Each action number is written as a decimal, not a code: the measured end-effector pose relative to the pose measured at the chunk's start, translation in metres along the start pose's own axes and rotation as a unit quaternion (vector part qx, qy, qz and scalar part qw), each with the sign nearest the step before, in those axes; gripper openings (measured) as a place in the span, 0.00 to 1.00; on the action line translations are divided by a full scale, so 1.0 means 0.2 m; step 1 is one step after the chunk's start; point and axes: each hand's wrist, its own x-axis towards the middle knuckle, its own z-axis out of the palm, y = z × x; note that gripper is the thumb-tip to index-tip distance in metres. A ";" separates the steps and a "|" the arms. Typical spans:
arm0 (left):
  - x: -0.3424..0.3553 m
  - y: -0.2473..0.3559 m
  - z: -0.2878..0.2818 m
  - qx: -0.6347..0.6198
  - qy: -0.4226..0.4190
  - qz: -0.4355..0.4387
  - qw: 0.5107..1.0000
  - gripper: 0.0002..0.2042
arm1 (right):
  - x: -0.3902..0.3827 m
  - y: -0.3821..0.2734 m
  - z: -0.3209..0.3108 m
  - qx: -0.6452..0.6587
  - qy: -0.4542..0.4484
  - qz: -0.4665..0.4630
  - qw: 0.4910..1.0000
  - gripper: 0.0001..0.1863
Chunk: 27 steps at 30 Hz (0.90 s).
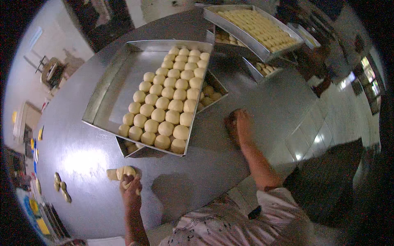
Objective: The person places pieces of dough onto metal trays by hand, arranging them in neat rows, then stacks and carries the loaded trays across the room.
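Note:
My left hand grips a pale lump of dough on the steel table, low in the view, with a flatter piece sticking out to the left. My right hand rests at the table farther right, fingers curled; whatever they hold is hidden. Between and beyond my hands, a large metal tray holds rows of round dough balls, its left part bare. It lies skewed on another tray of dough balls. Several small dough pieces lie left of my left hand.
More metal trays with dough pieces are stacked at the back right, a smaller one below them. Blue and yellow items sit at the far left. A dark shape stands over the tiled floor on the right.

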 end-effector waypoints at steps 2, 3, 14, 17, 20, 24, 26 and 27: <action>-0.04 0.00 0.09 0.014 0.011 0.009 1.000 0.10 | -0.11 -0.25 -0.06 -0.045 -0.077 -0.025 0.996 0.21; -0.06 0.03 0.12 0.005 0.026 0.033 0.999 0.10 | -0.16 -0.35 -0.14 -0.025 -0.111 -0.028 0.993 0.20; -0.24 -0.10 -0.16 -0.045 0.129 0.094 0.986 0.11 | 0.87 -1.01 -0.73 0.519 0.206 -0.177 0.811 0.13; -0.27 -0.02 -0.01 0.056 0.109 0.038 0.992 0.08 | 1.29 -1.23 -0.48 0.487 0.273 -0.188 0.808 0.13; -0.27 0.01 -0.03 -0.085 0.037 0.023 0.995 0.08 | 1.42 -1.15 0.03 0.140 -0.003 -0.229 0.963 0.12; -0.33 0.01 -0.23 -0.087 -0.014 0.057 0.994 0.15 | 1.07 -1.36 -0.25 0.312 0.075 -0.222 0.921 0.10; -0.35 0.02 -0.24 -0.106 -0.042 0.038 0.993 0.16 | 0.65 -1.48 -0.39 0.383 -0.037 -0.307 0.870 0.12; -0.34 0.02 -0.20 -0.114 -0.077 0.026 0.990 0.16 | 0.43 -1.50 -0.45 0.384 -0.107 -0.355 0.846 0.15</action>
